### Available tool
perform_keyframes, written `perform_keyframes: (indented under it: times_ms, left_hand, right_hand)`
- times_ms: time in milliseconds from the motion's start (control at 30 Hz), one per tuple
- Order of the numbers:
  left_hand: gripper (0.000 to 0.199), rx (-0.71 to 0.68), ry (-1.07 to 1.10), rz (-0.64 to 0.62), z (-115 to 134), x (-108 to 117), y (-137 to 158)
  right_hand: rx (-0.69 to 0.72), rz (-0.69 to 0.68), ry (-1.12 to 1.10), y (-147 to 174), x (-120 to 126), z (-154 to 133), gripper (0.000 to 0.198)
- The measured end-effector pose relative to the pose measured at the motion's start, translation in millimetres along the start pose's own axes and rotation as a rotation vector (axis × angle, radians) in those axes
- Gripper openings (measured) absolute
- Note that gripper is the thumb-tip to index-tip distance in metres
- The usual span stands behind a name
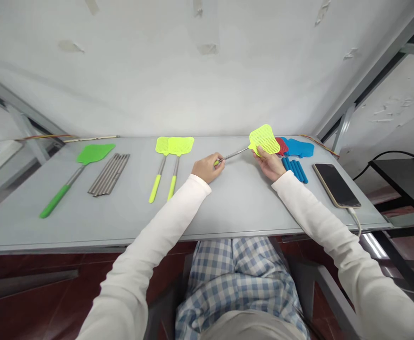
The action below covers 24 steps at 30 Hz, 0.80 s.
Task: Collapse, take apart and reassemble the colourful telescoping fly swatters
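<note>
L hand (206, 168) closed round handle end of yellow swatter (265, 137); R hand (271, 165) pinches lower edge of its head, thumb on mesh. Shaft (238, 153) spans btwn hands; head sticks out beyond R fingertips, nr blue tubes (295, 170).

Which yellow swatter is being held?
The rightmost yellow swatter, held by the left hand and right hand; the other two yellow swatters lie overlapping on the gray table.
</note>
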State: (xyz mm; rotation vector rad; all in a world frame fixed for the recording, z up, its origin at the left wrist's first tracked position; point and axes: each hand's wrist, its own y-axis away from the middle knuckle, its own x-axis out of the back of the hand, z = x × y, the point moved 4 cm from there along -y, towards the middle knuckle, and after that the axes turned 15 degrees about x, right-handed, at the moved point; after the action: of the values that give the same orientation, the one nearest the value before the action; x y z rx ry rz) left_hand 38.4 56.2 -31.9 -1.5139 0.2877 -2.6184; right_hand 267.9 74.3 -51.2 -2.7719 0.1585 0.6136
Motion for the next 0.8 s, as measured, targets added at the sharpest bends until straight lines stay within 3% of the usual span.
perform_keyframes:
  times_ms: [200,500,800]
  left_hand:
    - [0.031,-0.062,-0.025,-0.006,-2.2,-2.6,-1.4]
    - [0.035,-0.184,0.104,-0.077,-0.4,-7.3,0.6]
    - [0.033,-0.096,0.106,-0.118,4.9,-6.7,4.6]
  right_hand:
    - [0.016,-0.022,0.062,1.4,-1.3,-0.4,0.043]
    - [0.023,-0.021,0.117,10.4,-6.1,2.0,0.040]
    - [0.011,-0.072,0.138,10.3,-8.2,0.0,0.043]
